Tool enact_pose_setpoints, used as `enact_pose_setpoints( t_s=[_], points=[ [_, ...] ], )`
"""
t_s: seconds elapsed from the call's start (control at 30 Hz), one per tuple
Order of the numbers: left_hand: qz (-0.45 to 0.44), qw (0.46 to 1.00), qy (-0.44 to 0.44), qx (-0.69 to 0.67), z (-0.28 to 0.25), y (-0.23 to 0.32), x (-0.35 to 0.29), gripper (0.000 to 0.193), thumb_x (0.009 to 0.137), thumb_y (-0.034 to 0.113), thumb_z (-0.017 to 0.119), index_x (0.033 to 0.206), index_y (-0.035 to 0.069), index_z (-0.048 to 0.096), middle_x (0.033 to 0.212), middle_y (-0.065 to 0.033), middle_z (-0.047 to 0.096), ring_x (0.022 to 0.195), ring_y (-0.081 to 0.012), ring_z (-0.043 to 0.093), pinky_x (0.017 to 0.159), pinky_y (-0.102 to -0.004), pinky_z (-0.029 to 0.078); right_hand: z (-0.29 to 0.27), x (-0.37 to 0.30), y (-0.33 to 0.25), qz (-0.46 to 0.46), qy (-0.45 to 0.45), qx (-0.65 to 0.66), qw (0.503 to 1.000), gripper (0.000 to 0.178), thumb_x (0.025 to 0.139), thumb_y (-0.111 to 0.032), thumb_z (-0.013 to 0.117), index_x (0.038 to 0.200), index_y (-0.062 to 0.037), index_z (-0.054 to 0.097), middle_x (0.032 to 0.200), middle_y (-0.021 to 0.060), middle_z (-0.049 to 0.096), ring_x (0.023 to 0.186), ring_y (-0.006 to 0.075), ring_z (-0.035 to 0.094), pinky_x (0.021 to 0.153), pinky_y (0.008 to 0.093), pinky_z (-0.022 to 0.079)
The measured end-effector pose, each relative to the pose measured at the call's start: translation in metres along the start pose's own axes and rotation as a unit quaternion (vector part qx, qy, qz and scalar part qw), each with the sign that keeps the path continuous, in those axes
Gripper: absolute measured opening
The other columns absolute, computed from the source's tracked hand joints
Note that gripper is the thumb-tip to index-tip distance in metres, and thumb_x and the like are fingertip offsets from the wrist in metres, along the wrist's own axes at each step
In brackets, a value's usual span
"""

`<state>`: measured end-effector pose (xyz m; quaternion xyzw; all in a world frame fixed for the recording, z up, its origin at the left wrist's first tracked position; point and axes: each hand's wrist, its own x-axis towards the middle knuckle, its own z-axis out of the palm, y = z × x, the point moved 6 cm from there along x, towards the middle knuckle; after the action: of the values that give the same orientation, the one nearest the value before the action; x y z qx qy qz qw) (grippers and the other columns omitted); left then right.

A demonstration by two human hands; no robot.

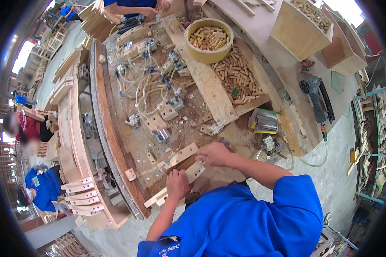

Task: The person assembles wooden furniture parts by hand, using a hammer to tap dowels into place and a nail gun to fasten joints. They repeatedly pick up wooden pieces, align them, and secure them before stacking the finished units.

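At the worktop's near edge, the left hand is clamping its grip on the strip while the right hand is lying by its far end, grip impossible to tell, so positioning is seemingly underway, the next move probably calling for steady alignment.

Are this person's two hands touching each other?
Apart: the head view shows a clear gap between the left hand and the right hand, with part of a wooden strip visible between.
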<state>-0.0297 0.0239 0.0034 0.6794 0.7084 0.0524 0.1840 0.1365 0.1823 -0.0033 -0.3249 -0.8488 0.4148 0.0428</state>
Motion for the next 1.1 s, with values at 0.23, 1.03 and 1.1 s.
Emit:
enact_pose_setpoints(
  t_s=[0.23, 1.03, 1.1],
  points=[
    [-0.010, 1.000, -0.010, 0.003, -0.005, 0.003, 0.007, 0.071, 0.068, 0.042, 0.093, 0.125, 0.010, 0.064, 0.107, -0.0131, 0.058, 0.105, -0.0358, 0.060, 0.088, -0.0492, 0.049, -0.226, 0.052, 0.101, 0.120, 0.470, 0.080, 0.871, 0.018, 0.099, -0.023, 0.069, 0.099, -0.0054, 0.073, 0.087, 0.0192, 0.075, 0.079, 0.0373, 0.074, 0.073, 0.0445, 0.057],
    [-0.012, 0.999, -0.050, -0.007, 0.000, -0.006, 0.005, 0.078, 0.071, 0.045, 0.091, 0.134, 0.009, 0.065, 0.114, -0.0147, 0.059, 0.113, -0.0372, 0.058, 0.096, -0.0494, 0.048, -0.370, 0.153, 0.104, 0.087, 0.348, -0.217, 0.908, 0.020, 0.102, -0.019, 0.061, 0.114, -0.0044, 0.068, 0.115, 0.0175, 0.074, 0.115, 0.0356, 0.068, 0.098, 0.0490, 0.050],
    [-0.018, 0.999, -0.044, -0.003, 0.007, -0.008, -0.004, 0.079, 0.069, 0.044, 0.093, 0.134, 0.008, 0.063, 0.115, -0.0151, 0.058, 0.113, -0.0378, 0.058, 0.096, -0.0501, 0.048, -0.326, 0.121, 0.084, 0.043, 0.313, -0.062, 0.947, 0.023, 0.106, -0.021, 0.060, 0.111, 0.0004, 0.065, 0.107, 0.0197, 0.074, 0.104, 0.0364, 0.072, 0.092, 0.0489, 0.054]
  ],
)
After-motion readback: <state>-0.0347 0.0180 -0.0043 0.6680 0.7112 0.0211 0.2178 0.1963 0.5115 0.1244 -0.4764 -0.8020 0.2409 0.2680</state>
